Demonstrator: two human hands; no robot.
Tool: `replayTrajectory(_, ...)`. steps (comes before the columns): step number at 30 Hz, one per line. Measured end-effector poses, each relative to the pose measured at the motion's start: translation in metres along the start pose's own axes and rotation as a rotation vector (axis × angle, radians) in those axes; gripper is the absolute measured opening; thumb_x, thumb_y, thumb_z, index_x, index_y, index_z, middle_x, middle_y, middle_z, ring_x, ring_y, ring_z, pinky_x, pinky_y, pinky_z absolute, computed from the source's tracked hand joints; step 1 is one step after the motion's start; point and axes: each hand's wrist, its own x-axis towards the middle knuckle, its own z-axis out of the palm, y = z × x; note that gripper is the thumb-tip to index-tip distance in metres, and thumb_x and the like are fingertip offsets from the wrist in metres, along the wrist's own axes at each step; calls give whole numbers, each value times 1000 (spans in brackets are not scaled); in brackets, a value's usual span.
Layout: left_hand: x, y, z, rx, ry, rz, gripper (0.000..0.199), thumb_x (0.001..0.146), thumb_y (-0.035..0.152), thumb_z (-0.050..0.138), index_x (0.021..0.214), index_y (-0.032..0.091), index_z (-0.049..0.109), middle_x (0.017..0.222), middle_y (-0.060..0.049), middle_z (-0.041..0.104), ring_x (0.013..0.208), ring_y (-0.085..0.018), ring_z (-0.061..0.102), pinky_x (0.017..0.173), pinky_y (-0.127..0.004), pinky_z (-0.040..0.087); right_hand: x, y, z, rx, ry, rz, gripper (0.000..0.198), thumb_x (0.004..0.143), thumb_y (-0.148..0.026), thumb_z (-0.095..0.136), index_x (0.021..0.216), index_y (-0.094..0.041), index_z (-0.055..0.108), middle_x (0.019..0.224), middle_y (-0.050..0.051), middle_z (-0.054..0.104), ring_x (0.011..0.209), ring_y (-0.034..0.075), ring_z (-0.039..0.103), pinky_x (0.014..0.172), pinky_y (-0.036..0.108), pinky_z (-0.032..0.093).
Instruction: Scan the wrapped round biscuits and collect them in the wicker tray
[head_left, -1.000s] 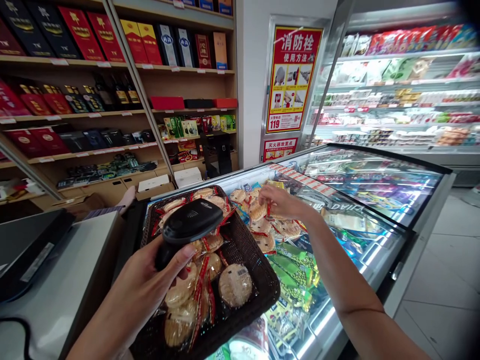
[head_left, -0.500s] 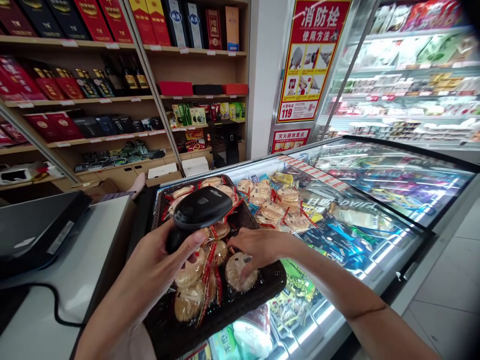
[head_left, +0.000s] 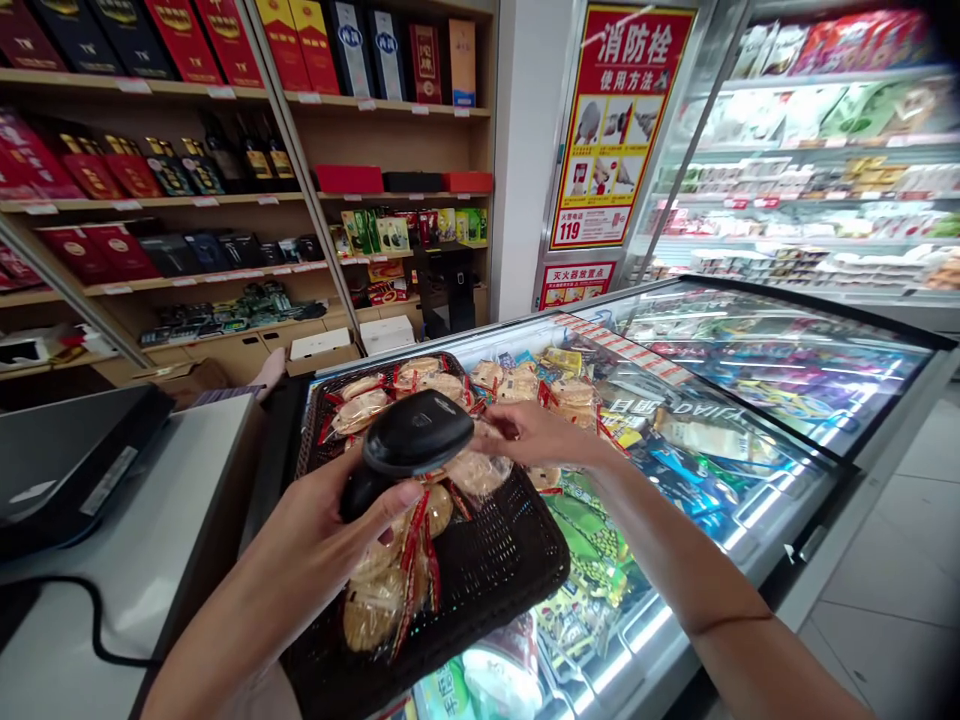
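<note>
My left hand (head_left: 330,530) is wrapped round the handle of a black handheld barcode scanner (head_left: 420,430), its head pointing right over the basket. My right hand (head_left: 540,435) grips a clear-wrapped round flatbread (head_left: 480,470), lifted just past the scanner's front end. Below both hands lies a dark woven basket (head_left: 510,560), with several wrapped flatbreads (head_left: 375,605) with red-edged packaging along its left side and far end. The scanner hides part of the basket's middle. More such flatbreads (head_left: 574,395) lie on the freezer glass, right of the basket.
A glass-topped chest freezer (head_left: 675,480) full of colourful packets runs under the basket and off to the right. On the left stands a white counter (head_left: 172,500) with a dark device (head_left: 75,460) and a black cable (head_left: 97,620). Shelves of boxes (head_left: 397,130) line the back.
My right hand has lifted a wrapped flatbread from the basket's right side and moved it away from me, close to the scanner's front. The scanner has shifted slightly right.
</note>
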Motion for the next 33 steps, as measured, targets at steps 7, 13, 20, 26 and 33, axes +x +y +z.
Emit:
replayTrajectory(7, 4, -2, 4, 91, -125, 99, 21, 74, 41, 70, 86, 23, 70, 54, 4, 58, 51, -15, 51, 45, -21, 37, 3, 2, -9, 295, 176, 189, 43, 90, -58, 51, 78, -17, 61, 73, 0, 54, 68, 13, 47, 62, 26, 34)
replayTrajectory(13, 3, -2, 6, 140, -162, 98, 20, 73, 43, 71, 78, 23, 69, 54, 3, 56, 51, -16, 49, 44, -22, 36, 6, 5, -7, 245, 233, 195, 42, 90, -55, 50, 71, -18, 55, 66, -2, 48, 63, 12, 43, 60, 26, 30)
replayTrajectory(20, 4, -1, 5, 140, -164, 91, 17, 72, 40, 71, 76, 24, 68, 56, 3, 57, 54, -16, 51, 47, -22, 37, 4, 5, -10, 161, 279, 186, 43, 91, -55, 46, 67, -20, 44, 61, -4, 41, 59, 12, 39, 56, 26, 26)
replayTrajectory(26, 5, -1, 6, 106, -172, 97, 17, 71, 38, 71, 80, 23, 70, 56, 4, 58, 52, -15, 51, 45, -21, 37, 2, 0, -16, -4, 298, 207, 42, 94, -53, 43, 68, -21, 46, 67, 1, 53, 66, 15, 50, 60, 27, 34)
replayTrajectory(33, 1, -3, -5, 5, 40, -22, 29, 69, 50, 70, 75, 22, 65, 57, 2, 61, 53, -16, 52, 46, -23, 41, -3, 41, -46, -456, 426, 582, 39, 96, -46, 39, 83, -18, 63, 88, 16, 67, 90, 28, 64, 77, 39, 45)
